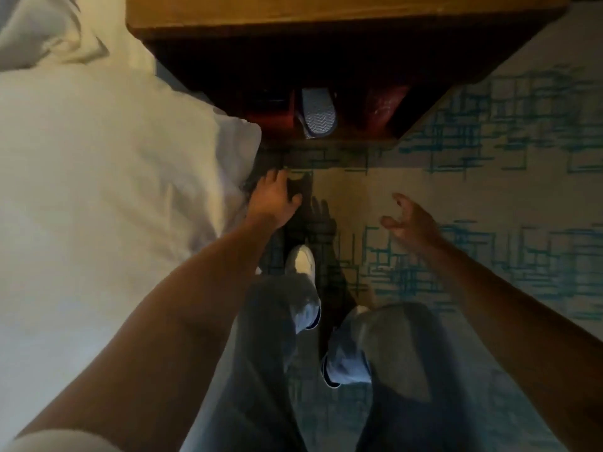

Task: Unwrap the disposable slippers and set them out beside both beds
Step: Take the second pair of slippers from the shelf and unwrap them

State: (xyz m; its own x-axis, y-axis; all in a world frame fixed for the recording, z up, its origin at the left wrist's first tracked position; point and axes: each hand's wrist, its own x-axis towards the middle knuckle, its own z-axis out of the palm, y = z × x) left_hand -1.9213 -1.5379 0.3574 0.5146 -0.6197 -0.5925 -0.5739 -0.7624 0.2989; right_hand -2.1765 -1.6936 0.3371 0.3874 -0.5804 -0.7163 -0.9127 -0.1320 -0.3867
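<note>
while both hands reach down empty, the wrapped slippers stand in the nightstand's open lower shelf, ahead of and between them. left hand spread beside the bed; right hand relaxed, fingers loosely apart, above the carpet.

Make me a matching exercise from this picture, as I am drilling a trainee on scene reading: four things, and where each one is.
Things:
1. slipper
2. bed
3. left hand
4. right hand

Places:
A. over open carpet, fingers spread
B. on the nightstand's lower shelf
C. along the picture's left side
D. at the bed's corner

Pairs: 1-B, 2-C, 3-D, 4-A
</note>
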